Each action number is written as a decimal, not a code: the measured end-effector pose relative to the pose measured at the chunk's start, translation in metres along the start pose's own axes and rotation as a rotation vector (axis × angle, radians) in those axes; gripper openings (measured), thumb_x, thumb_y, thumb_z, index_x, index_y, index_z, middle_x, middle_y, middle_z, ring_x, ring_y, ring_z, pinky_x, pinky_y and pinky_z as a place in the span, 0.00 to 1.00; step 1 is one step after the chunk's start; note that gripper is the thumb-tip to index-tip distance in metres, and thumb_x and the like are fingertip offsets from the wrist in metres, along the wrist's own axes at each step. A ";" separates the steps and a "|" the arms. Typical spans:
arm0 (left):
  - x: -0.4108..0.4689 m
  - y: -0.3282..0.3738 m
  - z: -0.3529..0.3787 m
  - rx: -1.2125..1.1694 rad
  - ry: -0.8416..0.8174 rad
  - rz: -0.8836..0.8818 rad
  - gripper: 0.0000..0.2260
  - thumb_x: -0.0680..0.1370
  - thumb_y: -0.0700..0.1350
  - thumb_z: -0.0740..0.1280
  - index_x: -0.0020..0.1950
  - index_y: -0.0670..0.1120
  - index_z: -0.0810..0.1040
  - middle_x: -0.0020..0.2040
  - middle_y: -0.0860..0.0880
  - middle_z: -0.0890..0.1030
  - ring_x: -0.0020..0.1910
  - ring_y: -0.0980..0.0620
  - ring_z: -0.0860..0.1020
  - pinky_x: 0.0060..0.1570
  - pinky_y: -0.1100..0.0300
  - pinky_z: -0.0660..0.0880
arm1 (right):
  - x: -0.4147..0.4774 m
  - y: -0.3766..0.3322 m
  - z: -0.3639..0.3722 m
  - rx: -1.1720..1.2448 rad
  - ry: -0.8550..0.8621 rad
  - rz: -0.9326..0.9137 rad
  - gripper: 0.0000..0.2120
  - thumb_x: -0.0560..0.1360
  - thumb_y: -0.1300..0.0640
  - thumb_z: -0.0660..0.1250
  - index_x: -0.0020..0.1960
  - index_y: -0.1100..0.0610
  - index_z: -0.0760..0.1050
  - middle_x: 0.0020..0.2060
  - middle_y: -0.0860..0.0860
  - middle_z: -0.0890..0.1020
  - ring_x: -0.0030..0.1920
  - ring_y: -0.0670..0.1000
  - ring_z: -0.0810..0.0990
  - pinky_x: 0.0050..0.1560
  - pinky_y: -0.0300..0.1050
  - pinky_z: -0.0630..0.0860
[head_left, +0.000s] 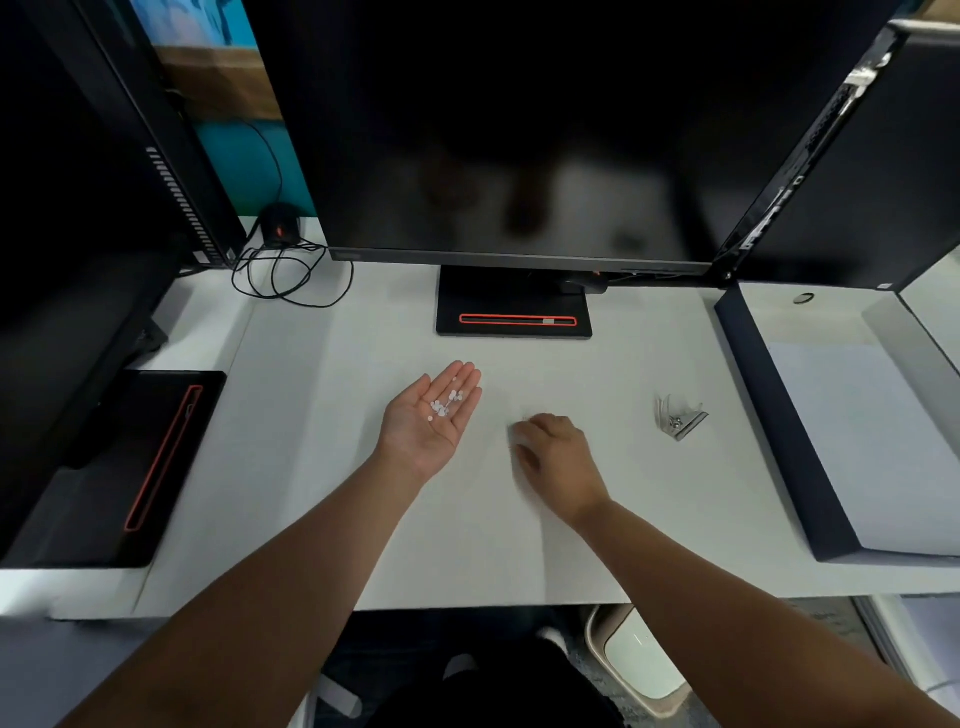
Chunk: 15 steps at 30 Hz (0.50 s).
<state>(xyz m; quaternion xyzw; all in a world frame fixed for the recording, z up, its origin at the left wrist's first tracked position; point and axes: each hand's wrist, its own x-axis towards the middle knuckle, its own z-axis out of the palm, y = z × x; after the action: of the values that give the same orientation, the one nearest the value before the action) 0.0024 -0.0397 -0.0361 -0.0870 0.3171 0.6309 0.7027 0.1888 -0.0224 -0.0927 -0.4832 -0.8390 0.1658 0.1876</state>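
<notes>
Left hand (428, 415): flat, palm up, fingers straight, cradling small white discs (444, 404) on palm and finger bases. Right hand (556, 454), just beside it: knuckles up, fingertips curled onto the desk (623, 509) (blurred; cannot tell if it pinches anything). Best practice, I judge: hold the palm level, pinch strays singly. Bag of screws (678, 418) lies farther right.

Right hand (558, 457): fingertips blurred and curled under, so any grasp is hidden. At its 10 o'clock, the white pieces (443, 406) on the left hand (428, 421) are too small to identify.
</notes>
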 end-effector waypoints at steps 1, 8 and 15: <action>0.000 -0.006 0.001 0.007 -0.001 -0.018 0.17 0.83 0.44 0.54 0.58 0.35 0.77 0.52 0.40 0.84 0.56 0.44 0.80 0.56 0.52 0.77 | -0.002 0.006 -0.003 0.000 0.022 0.046 0.06 0.71 0.64 0.64 0.45 0.58 0.79 0.39 0.54 0.79 0.40 0.59 0.76 0.42 0.49 0.75; -0.001 -0.052 0.009 0.065 0.015 -0.139 0.16 0.82 0.44 0.55 0.56 0.34 0.78 0.50 0.39 0.84 0.54 0.44 0.81 0.53 0.52 0.77 | -0.018 0.043 -0.024 -0.068 0.047 0.319 0.03 0.72 0.65 0.64 0.41 0.64 0.76 0.37 0.61 0.79 0.39 0.63 0.76 0.39 0.52 0.73; -0.005 -0.096 0.016 0.078 0.030 -0.205 0.16 0.82 0.44 0.56 0.53 0.34 0.78 0.48 0.39 0.84 0.52 0.43 0.81 0.50 0.52 0.77 | -0.053 0.062 -0.041 -0.176 0.033 0.247 0.11 0.74 0.59 0.66 0.56 0.58 0.76 0.53 0.55 0.80 0.52 0.61 0.76 0.49 0.51 0.72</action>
<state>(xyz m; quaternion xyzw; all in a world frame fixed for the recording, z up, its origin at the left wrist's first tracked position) 0.0983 -0.0534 -0.0473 -0.1012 0.3415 0.5414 0.7616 0.2791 -0.0348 -0.0934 -0.5999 -0.7812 0.1055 0.1366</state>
